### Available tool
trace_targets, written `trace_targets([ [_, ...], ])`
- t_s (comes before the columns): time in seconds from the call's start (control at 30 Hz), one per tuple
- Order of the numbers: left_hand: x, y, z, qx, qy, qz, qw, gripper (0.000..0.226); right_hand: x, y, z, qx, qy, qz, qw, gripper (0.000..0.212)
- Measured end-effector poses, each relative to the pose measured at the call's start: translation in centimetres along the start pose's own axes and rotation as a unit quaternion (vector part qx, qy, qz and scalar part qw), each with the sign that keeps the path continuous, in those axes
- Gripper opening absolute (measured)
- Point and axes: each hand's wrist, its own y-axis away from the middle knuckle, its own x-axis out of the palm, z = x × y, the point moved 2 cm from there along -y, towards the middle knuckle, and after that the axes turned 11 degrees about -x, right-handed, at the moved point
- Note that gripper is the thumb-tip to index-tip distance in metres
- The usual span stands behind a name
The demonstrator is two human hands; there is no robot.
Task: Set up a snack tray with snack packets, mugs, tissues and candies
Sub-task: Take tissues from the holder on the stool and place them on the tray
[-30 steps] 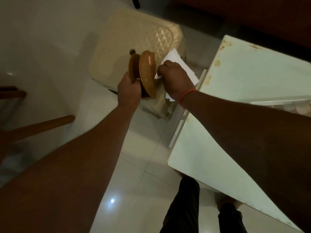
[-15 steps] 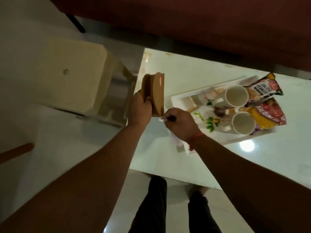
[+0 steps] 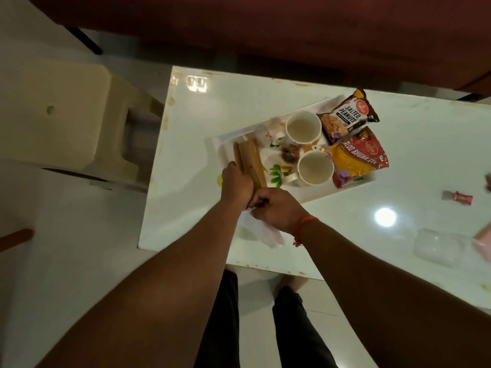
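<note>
A white floral tray (image 3: 313, 195) lies on the white table (image 3: 191, 123). On it stand two white mugs (image 3: 303, 127) (image 3: 315, 168) with a few small candies (image 3: 290, 152) between them, and two snack packets, salted peanuts (image 3: 345, 116) and a red bhujia pack (image 3: 357, 162), at its right end. My left hand (image 3: 236, 183) grips a brown woven tissue holder (image 3: 252, 162) upright over the tray's left end. My right hand (image 3: 276, 209) is closed on white tissues (image 3: 263, 231) that hang below it, just beside the holder.
A cream plastic stool (image 3: 66, 118) stands left of the table. Wrapped candies (image 3: 458, 197) and a clear plastic container (image 3: 438, 248) lie on the table's right side. A dark red sofa (image 3: 265, 27) runs along the far edge. My legs are below the near table edge.
My view swung from the stool to the table. Both hands carried the holder and tissues rightward, from over the stool to over the tray's left end.
</note>
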Motion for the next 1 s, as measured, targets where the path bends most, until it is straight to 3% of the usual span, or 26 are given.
trace_targets([
  [0.23,-0.2,1.4,0.2,0.007,-0.002,0.01,1.0,0.055,-1.1,0.2,-1.0,-0.007,-0.05,0.015,0.999,0.021],
  [0.33,-1.8,2.2,0.9,0.069,0.032,-0.049,0.996,0.04,-1.9,0.1,-0.4,0.004,-0.143,0.011,0.99,0.022],
  [0.4,-2.6,2.5,1.6,0.061,0.107,-0.005,0.992,0.036,-2.6,-0.3,0.3,0.014,-0.226,0.004,0.974,0.023],
  [0.5,-3.5,3.0,2.2,0.046,0.159,0.107,0.98,0.056,-3.8,-1.3,1.4,0.043,-0.339,0.013,0.94,0.023],
  [0.6,-4.4,3.5,1.7,0.068,0.146,0.135,0.978,0.05,-5.0,-2.4,2.3,0.07,-0.396,0.015,0.915,0.02],
  [0.73,-5.1,3.6,1.2,0.077,0.158,0.171,0.97,0.025,-5.8,-3.7,3.2,0.059,-0.443,0.017,0.894,0.017],
  [0.8,-5.3,3.2,1.4,0.077,0.145,0.194,0.967,0.03,-6.0,-4.1,3.5,0.055,-0.451,0.02,0.891,0.014],
  [0.93,-5.7,2.5,1.3,0.078,0.159,0.152,0.972,0.024,-6.1,-4.6,3.5,0.054,-0.492,-0.007,0.869,0.02],
  [1.0,-5.7,2.5,1.0,0.061,0.197,0.107,0.973,0.025,-5.8,-4.6,3.4,0.06,-0.525,-0.022,0.849,0.043],
])
